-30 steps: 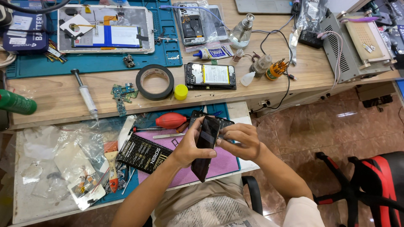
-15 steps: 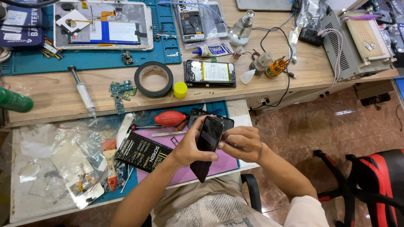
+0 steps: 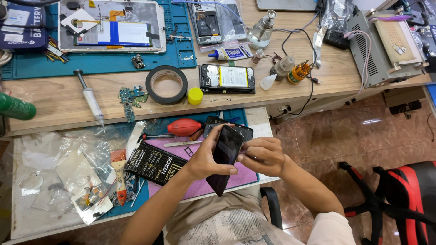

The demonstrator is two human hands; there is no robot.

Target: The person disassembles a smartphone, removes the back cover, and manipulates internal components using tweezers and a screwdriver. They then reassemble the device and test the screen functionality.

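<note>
Basically a two-hand hold on a dark phone point(image 3: 225, 156), tilted on edge above the purple mat point(image 3: 200, 181) at the front of the desk point(image 3: 54, 102). Left hand point(image 3: 206, 159) is wrapped around the phone's left side, thumb across the lower glass, fingers clamped on it. Right hand point(image 3: 262, 155) is curled closed against the right edge, fingertips at the seam; can't tell if it pinches a small tool or just the frame. To do this well, my read: keep the left grip firm but off the glass centre, work along the edge with the right, keep pressure light so nothing bends, and stay over the mat in case a part drops. Phone looks slim, black, glossy, screen dark, no visible cracks at this size; its lower end points toward the lap. Nearby: a black back cover point(image 3: 229, 129) just behind it, a red air blower point(image 3: 184, 127), and a black packet point(image 3: 154, 163) beside the left wrist.
</note>
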